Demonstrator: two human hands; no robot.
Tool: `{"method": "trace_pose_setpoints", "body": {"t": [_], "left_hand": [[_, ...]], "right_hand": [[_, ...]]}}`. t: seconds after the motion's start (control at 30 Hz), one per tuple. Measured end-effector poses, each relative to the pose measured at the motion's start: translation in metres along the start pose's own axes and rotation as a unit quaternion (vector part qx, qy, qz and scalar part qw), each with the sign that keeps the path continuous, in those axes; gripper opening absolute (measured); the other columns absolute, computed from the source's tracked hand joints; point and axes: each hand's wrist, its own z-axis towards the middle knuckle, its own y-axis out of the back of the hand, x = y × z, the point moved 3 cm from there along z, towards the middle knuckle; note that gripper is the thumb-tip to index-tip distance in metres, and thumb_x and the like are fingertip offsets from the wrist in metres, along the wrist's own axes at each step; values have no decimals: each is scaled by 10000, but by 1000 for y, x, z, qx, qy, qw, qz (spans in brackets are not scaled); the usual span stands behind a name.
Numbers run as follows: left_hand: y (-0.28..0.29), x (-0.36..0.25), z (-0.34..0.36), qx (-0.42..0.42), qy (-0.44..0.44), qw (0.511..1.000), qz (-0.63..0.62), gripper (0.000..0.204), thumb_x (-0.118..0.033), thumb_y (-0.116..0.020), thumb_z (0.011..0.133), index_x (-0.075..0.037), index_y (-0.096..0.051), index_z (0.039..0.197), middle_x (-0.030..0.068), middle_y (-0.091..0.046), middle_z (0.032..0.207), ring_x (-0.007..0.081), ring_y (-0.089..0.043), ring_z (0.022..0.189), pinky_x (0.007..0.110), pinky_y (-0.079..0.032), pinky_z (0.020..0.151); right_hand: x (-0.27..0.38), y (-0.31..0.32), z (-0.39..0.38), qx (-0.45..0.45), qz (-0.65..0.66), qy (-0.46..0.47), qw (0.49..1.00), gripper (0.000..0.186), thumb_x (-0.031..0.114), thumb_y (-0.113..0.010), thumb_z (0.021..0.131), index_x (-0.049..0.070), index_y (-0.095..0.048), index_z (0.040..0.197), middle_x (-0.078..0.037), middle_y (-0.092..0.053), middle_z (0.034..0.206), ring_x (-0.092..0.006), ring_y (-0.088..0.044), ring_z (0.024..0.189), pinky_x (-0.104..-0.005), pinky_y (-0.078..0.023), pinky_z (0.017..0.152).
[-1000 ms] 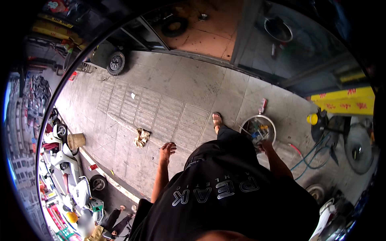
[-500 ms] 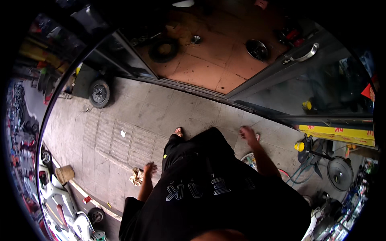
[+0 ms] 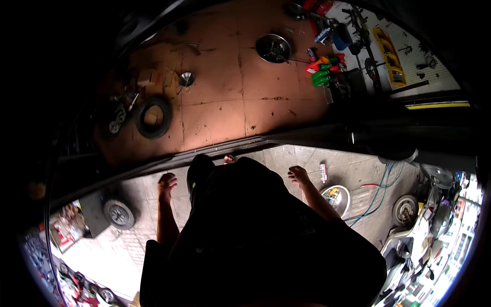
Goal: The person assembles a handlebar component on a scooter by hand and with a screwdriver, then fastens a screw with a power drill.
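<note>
My left hand (image 3: 167, 185) hangs in the air to the left of my dark trousers, its fingers loosely bent and apart, with nothing seen in them. On the other side, my right hand (image 3: 298, 176) is also held out over the pavement, fingers spread and empty. Closest to it are a spray can (image 3: 323, 173) standing on the ground and a metal bowl (image 3: 344, 205) with small items inside, partly covered by my right forearm. A foot in a sandal (image 3: 229, 159) shows close to the doorway sill (image 3: 225, 147).
Past the sill lies a reddish tiled floor (image 3: 215, 120) with a tire (image 3: 153, 117), a metal funnel (image 3: 186, 79), a round pan (image 3: 273, 48) and coloured bottles (image 3: 320, 78). Outside are a wheel (image 3: 118, 214) at left, hoses (image 3: 376, 199) and another wheel (image 3: 405, 210) at right.
My view has turned right to face the doorway, and more of the tiled floor inside shows. My left hand has moved forward and up in view. Both hands stay empty.
</note>
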Motion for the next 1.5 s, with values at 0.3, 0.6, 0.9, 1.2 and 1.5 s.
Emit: {"method": "trace_pose_setpoints", "body": {"t": [0.3,0.6,0.9,1.2,1.5], "left_hand": [[-37,-37,239,-5,236,945,228,313,-417,-640,892,-149,-603,1050,24,-624,804,165,-609,663,356,-522,605],[-377,-355,674,238,-68,947,204,248,-286,-650,931,-55,-649,1023,57,-625,855,159,-621,705,281,-511,565],[-764,-510,720,399,-10,917,15,112,-168,-622,958,-73,-645,1012,12,-639,836,90,-571,692,204,-404,551],[-928,-554,793,424,39,882,200,176,-247,-630,919,-81,-607,973,40,-642,804,134,-593,621,263,-460,537],[-1212,-596,806,547,-70,771,318,198,-259,-619,937,-65,-660,927,10,-654,758,97,-593,597,237,-481,523]], "right_hand": [[167,-64,126,83,155,263,949,274,332,-603,940,125,-620,1119,-16,-679,949,-127,-645,783,-277,-499,619],[149,-94,231,25,441,-18,897,252,334,-609,975,83,-613,993,-81,-654,757,-197,-665,616,-372,-586,544],[389,5,380,-133,339,-30,931,137,220,-658,928,91,-641,970,-38,-594,704,-138,-543,524,-276,-408,418],[635,115,341,-259,423,195,846,375,317,-570,968,21,-594,1197,-96,-689,959,-180,-666,810,-287,-513,681],[453,-50,387,-277,646,-149,696,261,254,-594,958,35,-589,1102,-98,-655,895,-166,-637,721,-250,-492,585]]}}
